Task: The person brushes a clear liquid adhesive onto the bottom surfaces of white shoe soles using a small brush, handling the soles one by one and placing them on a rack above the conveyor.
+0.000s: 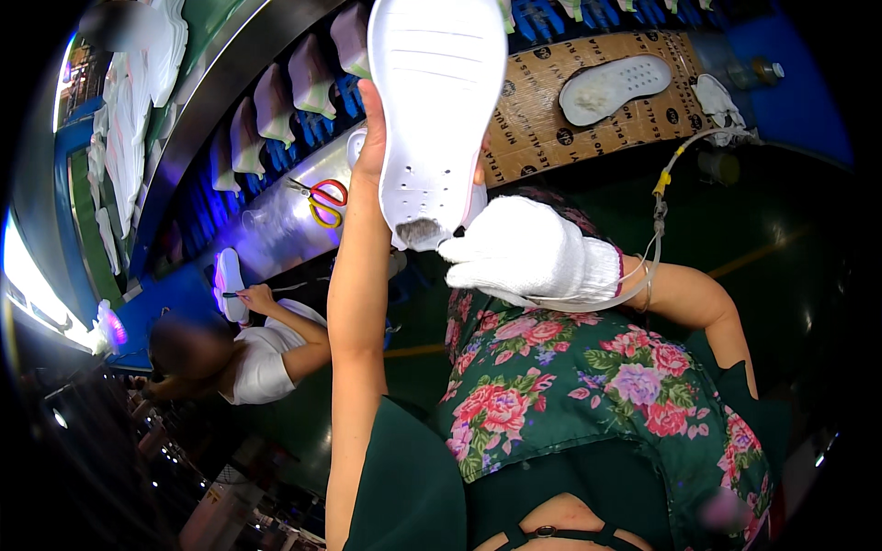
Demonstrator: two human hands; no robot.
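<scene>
**Mia:** What does the left hand (372, 138) hold?

**Ben:** A white shoe sole (436, 101). The hand is bare. It grips the sole from behind, on its left edge, so I only see part of the fingers. The sole stands up tall, with its flat bottom facing us.

**Mia:** And the right hand (528, 253)?

**Ben:** It wears a white glove. It is curled closed on a small dark-tipped tool (457, 231). The tip touches the low end of the sole, right by a grey, dirty-looking patch (423, 231). A thin pale tube (654, 230) runs from that hand up past the wrist.

**Mia:** What is past the hands?

**Ben:** A shiny metal table (276, 225) with red and yellow scissors (322, 200) on it. Behind it, a row of pale soles (276, 106) stands on blue pegs. To the right, another white sole (614, 87) lies on brown cardboard (542, 129).

**Mia:** Anyone else?

**Ben:** Yes, another person in a white top (262, 363) on the left. Their hand (257, 296) holds a thin tool against a sole (228, 280).
</scene>
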